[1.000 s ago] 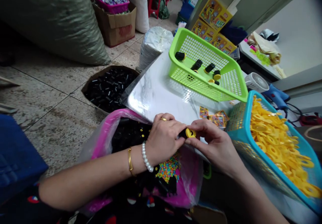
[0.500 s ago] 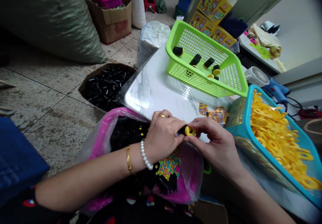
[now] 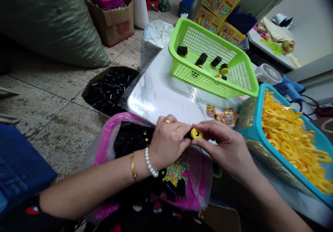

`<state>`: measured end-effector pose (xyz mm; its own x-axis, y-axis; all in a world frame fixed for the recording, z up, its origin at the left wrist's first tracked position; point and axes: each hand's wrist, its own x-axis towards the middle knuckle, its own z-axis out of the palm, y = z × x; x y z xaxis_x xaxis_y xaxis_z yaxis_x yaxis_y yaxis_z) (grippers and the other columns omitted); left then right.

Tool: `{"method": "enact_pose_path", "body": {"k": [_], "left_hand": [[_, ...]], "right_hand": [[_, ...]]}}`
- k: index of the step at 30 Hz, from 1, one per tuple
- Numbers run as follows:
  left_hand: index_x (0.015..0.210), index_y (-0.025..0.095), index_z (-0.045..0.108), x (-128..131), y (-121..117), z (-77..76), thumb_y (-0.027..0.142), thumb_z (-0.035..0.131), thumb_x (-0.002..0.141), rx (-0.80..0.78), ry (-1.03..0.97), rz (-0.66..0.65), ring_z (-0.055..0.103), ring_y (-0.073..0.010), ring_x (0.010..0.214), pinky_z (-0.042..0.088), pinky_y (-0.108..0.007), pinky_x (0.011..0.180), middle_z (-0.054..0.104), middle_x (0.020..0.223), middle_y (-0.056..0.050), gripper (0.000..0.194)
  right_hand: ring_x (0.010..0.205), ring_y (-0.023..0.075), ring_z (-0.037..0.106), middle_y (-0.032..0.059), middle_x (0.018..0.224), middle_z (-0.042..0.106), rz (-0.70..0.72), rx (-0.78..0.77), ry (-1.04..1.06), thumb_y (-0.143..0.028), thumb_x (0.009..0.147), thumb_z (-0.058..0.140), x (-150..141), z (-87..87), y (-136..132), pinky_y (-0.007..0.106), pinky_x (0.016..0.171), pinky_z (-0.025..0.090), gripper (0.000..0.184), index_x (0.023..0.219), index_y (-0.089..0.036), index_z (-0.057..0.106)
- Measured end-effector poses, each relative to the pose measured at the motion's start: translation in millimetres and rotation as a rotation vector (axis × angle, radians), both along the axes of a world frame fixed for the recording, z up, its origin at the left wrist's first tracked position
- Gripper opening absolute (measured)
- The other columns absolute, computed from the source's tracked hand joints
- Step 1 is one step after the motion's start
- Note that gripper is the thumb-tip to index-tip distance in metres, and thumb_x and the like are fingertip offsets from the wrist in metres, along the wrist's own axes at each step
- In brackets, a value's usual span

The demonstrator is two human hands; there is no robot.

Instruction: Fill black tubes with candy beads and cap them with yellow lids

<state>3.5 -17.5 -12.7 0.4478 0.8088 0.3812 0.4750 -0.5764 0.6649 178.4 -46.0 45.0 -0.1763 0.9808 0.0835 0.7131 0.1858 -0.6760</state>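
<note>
My left hand (image 3: pixel 169 138) is closed around a small black plastic tube (image 3: pixel 189 134), most of it hidden inside the fingers. On the tube's right end sits a round yellow cap (image 3: pixel 197 133) with a dark mark on its face. The thumb and fingers of my right hand (image 3: pixel 225 143) pinch that cap from the right. Below both hands is a plastic-lined pink basin (image 3: pixel 102 140) holding black pieces and small multicoloured beads (image 3: pixel 177 172).
On the white table (image 3: pixel 156 96) stands a green basket (image 3: pixel 213 86) with several black-and-yellow tubes. To the right is a blue basket (image 3: pixel 251 121) of yellow rings (image 3: pixel 288 131). Small printed cards (image 3: pixel 225 118) lie between. Black tubes (image 3: pixel 110 89) fill a floor container at left.
Both hands keep the tube and cap at nearly the same spot. The yellow cap's face is turned slightly more toward me. The whole view has shifted a little.
</note>
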Motion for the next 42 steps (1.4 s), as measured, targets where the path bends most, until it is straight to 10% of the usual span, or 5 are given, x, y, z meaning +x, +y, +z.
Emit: {"method": "enact_pose_path", "body": {"k": [8,20,29,37,42], "left_hand": [[0.094,0.017,0.067,-5.2,4.3,8.9,0.021,0.063,0.083,-0.036,-0.008,-0.068,0.058,-0.0201,0.083,0.038,-0.036,0.078,0.073,0.09,-0.002,0.013],[0.09,0.016,0.054,5.6,10.5,18.0,0.032,0.057,0.086,-1.015,-0.568,-0.206,0.063,-0.0094,0.06,0.055,-0.022,0.056,0.062,0.078,-0.001,0.017],[0.116,0.02,0.058,3.5,-0.6,9.7,0.028,0.051,0.092,-0.683,-0.564,-0.214,0.067,-0.0113,0.076,0.06,-0.027,0.066,0.062,0.111,-0.008,0.026],[0.107,0.019,0.067,6.5,-0.1,15.6,0.016,0.066,0.081,-0.307,-0.288,-0.096,0.063,-0.0153,0.088,0.055,-0.032,0.082,0.067,0.097,-0.005,0.026],[0.106,0.019,0.066,9.3,3.4,13.1,0.011,0.062,0.079,-0.287,-0.267,-0.149,0.061,-0.0125,0.079,0.052,-0.025,0.07,0.065,0.094,-0.003,0.029]], "right_hand": [[0.085,0.0147,0.063,0.0047,0.098,0.066,0.019,0.126,-0.072,-0.022,0.082,0.07,-4.1,-5.7,-4.4,0.029,0.073,0.052,0.025,0.107,-0.021,0.067],[0.088,0.0173,0.063,0.0058,0.095,0.065,-0.052,0.187,-0.001,-0.02,0.085,0.063,-11.6,-21.2,-9.5,0.031,0.078,0.052,0.022,0.107,-0.021,0.064],[0.094,0.0173,0.069,0.0098,0.129,0.059,-0.113,-0.204,0.64,-0.029,0.087,0.062,7.0,-22.4,-33.9,0.039,0.087,0.057,0.059,0.142,-0.03,0.042],[0.064,0.0129,0.068,0.0023,0.074,0.071,-0.175,-0.374,0.808,-0.032,0.073,0.078,16.6,-25.7,-19.7,0.029,0.066,0.058,0.029,0.092,-0.016,0.065],[0.035,0.0041,0.042,-0.0104,0.051,0.052,-0.136,-0.548,0.683,-0.039,0.069,0.079,7.1,-12.1,13.8,0.014,0.033,0.03,0.043,0.093,-0.019,0.051]]}}
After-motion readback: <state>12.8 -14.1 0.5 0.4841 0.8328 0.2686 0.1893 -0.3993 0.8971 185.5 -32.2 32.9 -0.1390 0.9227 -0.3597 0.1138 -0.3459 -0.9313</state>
